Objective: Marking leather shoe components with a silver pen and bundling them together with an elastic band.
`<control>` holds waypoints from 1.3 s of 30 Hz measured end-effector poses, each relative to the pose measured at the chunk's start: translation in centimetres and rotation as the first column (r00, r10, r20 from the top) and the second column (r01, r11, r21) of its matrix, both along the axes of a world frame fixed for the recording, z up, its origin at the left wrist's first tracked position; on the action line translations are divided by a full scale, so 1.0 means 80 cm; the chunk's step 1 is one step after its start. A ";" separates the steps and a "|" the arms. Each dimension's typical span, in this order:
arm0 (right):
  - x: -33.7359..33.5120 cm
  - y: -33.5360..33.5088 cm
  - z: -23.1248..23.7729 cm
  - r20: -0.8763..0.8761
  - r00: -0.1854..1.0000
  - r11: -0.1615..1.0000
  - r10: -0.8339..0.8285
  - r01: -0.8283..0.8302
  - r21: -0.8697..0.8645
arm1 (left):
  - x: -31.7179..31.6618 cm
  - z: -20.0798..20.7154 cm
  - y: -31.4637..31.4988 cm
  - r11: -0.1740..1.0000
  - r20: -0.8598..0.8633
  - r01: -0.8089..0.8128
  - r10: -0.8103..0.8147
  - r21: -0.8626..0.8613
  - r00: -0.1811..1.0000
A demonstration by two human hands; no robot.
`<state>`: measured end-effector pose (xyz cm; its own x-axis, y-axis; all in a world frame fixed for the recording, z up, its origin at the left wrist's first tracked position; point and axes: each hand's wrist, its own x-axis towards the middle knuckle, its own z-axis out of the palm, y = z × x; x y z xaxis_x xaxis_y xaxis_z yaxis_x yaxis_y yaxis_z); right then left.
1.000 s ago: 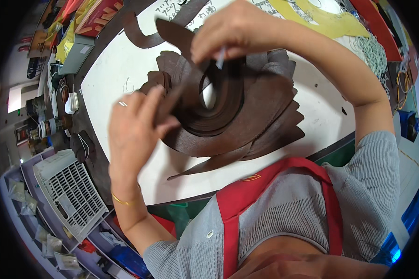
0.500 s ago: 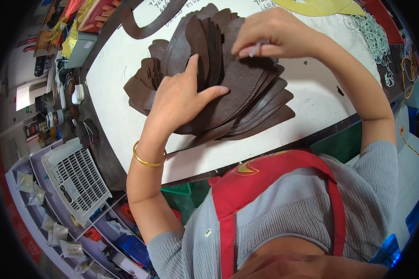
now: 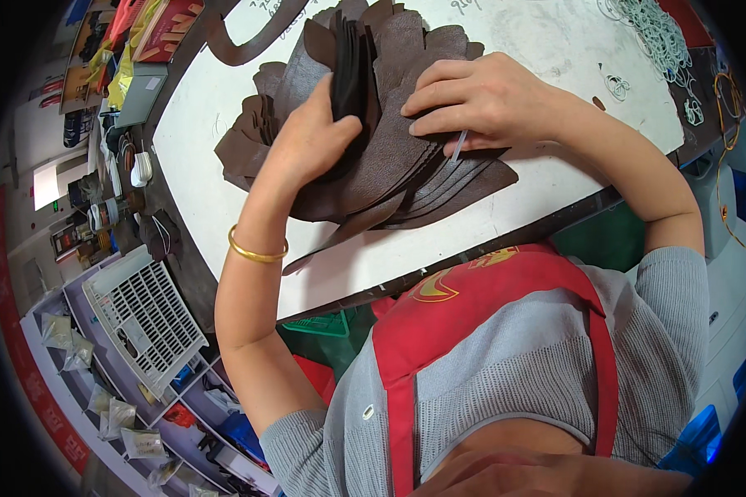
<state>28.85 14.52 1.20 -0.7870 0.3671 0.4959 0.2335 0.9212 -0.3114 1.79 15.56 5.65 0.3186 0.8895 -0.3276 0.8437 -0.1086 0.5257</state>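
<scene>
A fanned heap of dark brown leather pieces (image 3: pixel 406 91) lies on the white tabletop, with pebbled surfaces and curved edges. My left hand (image 3: pixel 319 137) is closed around a bunch standing on edge in the middle of the heap, its thumb bent against the near side. On the right part of the heap, my right hand (image 3: pixel 485 103) rests with curled fingertips on the top piece. A thin, whitish, see-through stick (image 3: pixel 459 147) sticks out below its fingers, held in that hand. What kind of stick it is, I cannot tell.
A curved brown strip (image 3: pixel 244 51) lies at the far left of the white table (image 3: pixel 195 157), a tangle of pale green cord (image 3: pixel 651 37) at the far right. A white slatted crate (image 3: pixel 145 319) stands left of the table, above shelves with small packets (image 3: pixel 79 352).
My right hand has come down toward me and onto the leather with the stick. My left thumb, spread out before, has drawn in against the upright bunch.
</scene>
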 end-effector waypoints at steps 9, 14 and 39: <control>-0.001 -0.004 0.002 -0.004 1.000 0.994 0.021 -0.020 0.103 | -0.014 0.003 0.002 0.972 0.325 -0.083 0.153 -0.220 0.933; -0.001 -0.005 0.005 0.037 0.999 0.997 0.015 -0.017 0.077 | 0.011 0.003 -0.005 0.998 -0.087 -0.055 0.056 0.004 0.995; -0.033 0.060 0.047 0.219 0.975 0.980 -0.043 0.083 -0.178 | 0.018 0.019 -0.048 0.967 -0.031 0.161 -0.158 0.199 0.987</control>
